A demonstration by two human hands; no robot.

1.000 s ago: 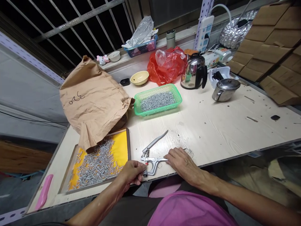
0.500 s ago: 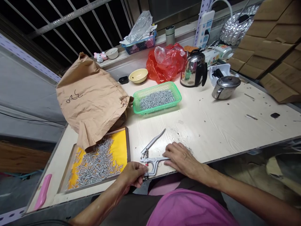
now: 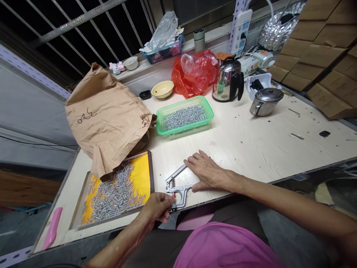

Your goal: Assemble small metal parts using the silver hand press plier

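A metal hand press tool [image 3: 177, 186] lies at the front edge of the pale table [image 3: 251, 145]. My left hand [image 3: 157, 206] is pinched closed at the tool's jaw, holding something too small to make out. My right hand [image 3: 205, 172] lies over the tool's two handles, fingers stretched across the upper lever, thumb by the lower one. A wooden tray with a yellow floor [image 3: 143, 167], left of the tool, holds several small silver metal parts [image 3: 114, 195]. A green plastic basket [image 3: 210, 113] farther back holds more of the same parts.
A brown paper sack [image 3: 103, 115] slumps over the tray's far end. At the back stand a yellow bowl [image 3: 162, 89], red plastic bag [image 3: 195, 72], steel kettle [image 3: 227, 79] and lidded steel pot [image 3: 264, 101]. Cardboard sheets [image 3: 323, 48] lean at right. A pink strip [image 3: 51, 227] lies front left.
My right hand has moved up from the lower handle onto the raised upper lever. My left hand has stayed pinched at the tool's jaw. The view has shifted slightly.
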